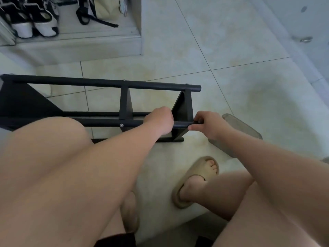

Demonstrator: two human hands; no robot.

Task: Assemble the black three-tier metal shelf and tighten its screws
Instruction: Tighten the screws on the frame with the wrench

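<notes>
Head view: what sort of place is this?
Likely a home, perhaps an entryway: tiled floor, shoes stored in a low cabinet, and the person wears slippers beside a black shelf being assembled.

The shelf (71, 82) runs off the left edge; the left hand (159, 120) conceals its fingers.

Single wide-angle view from the person's head, facing forward and steeply down onto the pale tiled floor (231, 50). It stands near: the left hand (160, 120) and right hand (208, 124) lie mid-frame on the black tubular metal shelf frame (106, 84).
</notes>
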